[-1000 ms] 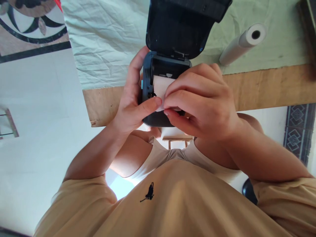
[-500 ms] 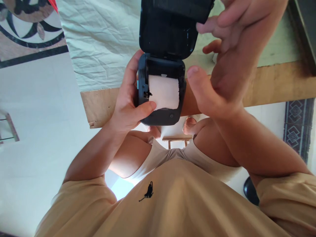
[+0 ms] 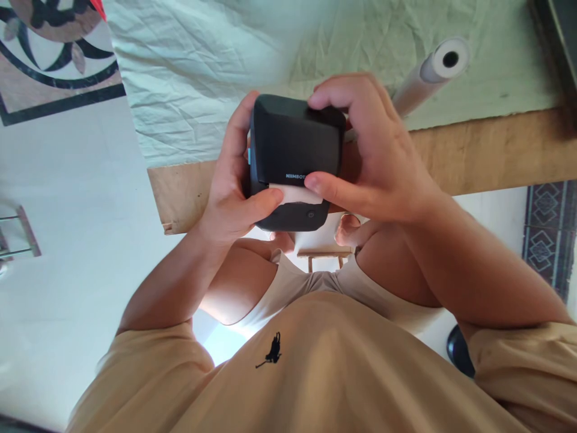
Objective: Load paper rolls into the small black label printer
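1. The table fills the top of the view, its bare wooden edge showing below a wrinkled pale green cloth.
2. The person's tan shirt takes up the bottom of the view, with both forearms reaching up from it.
3. A small black label printer is held in the air just in front of the table edge, its lid down over the body.
4. The right hand wraps the printer's right side, fingers curled over the top of the lid and the thumb pressing near the slot.
5. The left hand grips the left side, its thumb laid across the front.
6. A spare paper roll lies on the cloth behind the right hand, apart from the printer.
7. A strip of paper sticks out of the slot between the two thumbs.
8. The step in hand looks like pressing the lid shut over the loaded paper; the next move likely calls for a firm squeeze until it latches, keeping the strip straight.
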A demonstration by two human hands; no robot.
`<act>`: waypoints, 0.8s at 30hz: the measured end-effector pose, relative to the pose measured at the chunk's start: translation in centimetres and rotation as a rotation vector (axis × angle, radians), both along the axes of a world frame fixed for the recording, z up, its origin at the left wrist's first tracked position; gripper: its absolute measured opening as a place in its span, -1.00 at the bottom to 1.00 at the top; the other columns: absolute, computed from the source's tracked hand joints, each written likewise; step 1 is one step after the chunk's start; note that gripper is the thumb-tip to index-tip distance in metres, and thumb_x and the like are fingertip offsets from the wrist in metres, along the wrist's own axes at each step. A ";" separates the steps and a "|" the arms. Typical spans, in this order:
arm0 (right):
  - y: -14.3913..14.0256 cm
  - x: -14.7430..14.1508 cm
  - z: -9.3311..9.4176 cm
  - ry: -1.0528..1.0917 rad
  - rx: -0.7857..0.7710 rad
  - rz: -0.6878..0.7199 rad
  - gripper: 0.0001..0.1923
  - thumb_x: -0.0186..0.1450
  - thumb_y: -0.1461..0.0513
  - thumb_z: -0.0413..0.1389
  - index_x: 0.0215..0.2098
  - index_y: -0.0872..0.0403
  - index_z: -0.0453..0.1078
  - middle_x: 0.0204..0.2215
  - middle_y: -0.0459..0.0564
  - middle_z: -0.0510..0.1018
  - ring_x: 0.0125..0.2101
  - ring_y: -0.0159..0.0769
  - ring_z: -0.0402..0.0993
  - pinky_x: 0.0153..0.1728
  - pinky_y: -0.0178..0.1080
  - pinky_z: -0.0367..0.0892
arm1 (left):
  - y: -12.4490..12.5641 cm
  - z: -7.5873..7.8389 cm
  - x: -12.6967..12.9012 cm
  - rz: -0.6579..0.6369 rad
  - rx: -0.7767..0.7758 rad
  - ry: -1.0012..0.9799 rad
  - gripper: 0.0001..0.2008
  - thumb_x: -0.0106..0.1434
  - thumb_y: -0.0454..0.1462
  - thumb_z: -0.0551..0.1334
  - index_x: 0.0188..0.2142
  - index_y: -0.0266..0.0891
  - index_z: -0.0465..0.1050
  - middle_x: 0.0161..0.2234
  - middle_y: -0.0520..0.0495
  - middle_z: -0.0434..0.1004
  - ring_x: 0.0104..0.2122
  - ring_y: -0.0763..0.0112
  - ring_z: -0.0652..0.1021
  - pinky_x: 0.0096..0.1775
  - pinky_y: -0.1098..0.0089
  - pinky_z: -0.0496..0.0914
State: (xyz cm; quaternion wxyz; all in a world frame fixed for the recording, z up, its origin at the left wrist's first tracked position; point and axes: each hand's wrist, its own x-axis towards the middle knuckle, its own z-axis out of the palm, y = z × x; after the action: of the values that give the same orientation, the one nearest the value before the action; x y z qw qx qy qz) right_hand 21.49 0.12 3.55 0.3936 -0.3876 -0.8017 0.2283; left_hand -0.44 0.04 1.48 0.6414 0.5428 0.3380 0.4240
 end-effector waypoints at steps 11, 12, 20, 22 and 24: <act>0.0 0.1 -0.3 0.014 -0.304 0.082 -0.19 0.31 -0.34 -0.03 0.23 0.06 0.08 -0.13 0.01 0.48 -0.26 -0.36 0.41 -0.25 -0.25 0.35 | -1.2 -0.1 2.2 0.199 -0.109 -0.238 -0.56 0.25 0.02 0.31 -0.03 -0.22 0.51 -0.40 -0.07 0.53 -0.59 0.47 0.49 -0.70 0.48 0.19; 0.0 0.1 -0.3 0.018 -0.306 0.080 -0.18 0.31 -0.34 -0.04 0.23 0.06 0.08 -0.13 0.01 0.48 -0.26 -0.36 0.41 -0.24 -0.25 0.35 | -1.2 -0.1 2.3 0.197 -0.119 -0.236 -0.57 0.24 0.01 0.32 -0.04 -0.22 0.51 -0.42 -0.04 0.51 -0.64 0.51 0.44 -0.71 0.47 0.18; 0.3 -0.1 -0.5 -0.008 -0.307 0.077 -0.12 0.32 -0.35 -0.08 0.30 0.10 0.03 -0.10 0.05 0.49 -0.22 -0.31 0.43 -0.13 -0.18 0.38 | -0.5 0.8 2.1 0.204 -0.185 -0.216 -0.58 0.16 -0.06 0.41 -0.03 -0.16 0.52 -0.24 -0.13 0.65 -0.08 0.06 0.67 -0.48 0.38 0.41; 0.4 -0.1 -0.5 -0.010 -0.299 0.073 -0.12 0.33 -0.35 -0.08 0.30 0.10 0.03 -0.10 0.04 0.50 -0.22 -0.32 0.44 -0.12 -0.18 0.38 | -0.4 0.9 2.2 0.193 -0.189 -0.239 -0.57 0.13 -0.06 0.43 -0.04 -0.17 0.52 -0.26 -0.11 0.65 -0.01 0.02 0.65 -0.32 0.30 0.54; 0.3 -0.1 -0.5 -0.013 -0.294 0.057 -0.14 0.33 -0.34 -0.08 0.29 0.08 0.05 -0.11 0.02 0.50 -0.22 -0.34 0.44 -0.13 -0.21 0.39 | -0.5 1.1 2.7 0.234 -0.186 -0.259 -0.62 0.13 -0.08 0.42 -0.10 -0.16 0.53 -0.29 -0.08 0.65 0.03 0.00 0.65 -0.10 0.18 0.60</act>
State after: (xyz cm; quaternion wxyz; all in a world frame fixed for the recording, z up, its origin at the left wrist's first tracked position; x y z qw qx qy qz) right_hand 21.36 0.45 3.03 0.3207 -0.4195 -0.7730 0.3517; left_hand 2.21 -0.49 2.61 0.6732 0.3794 0.3510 0.5288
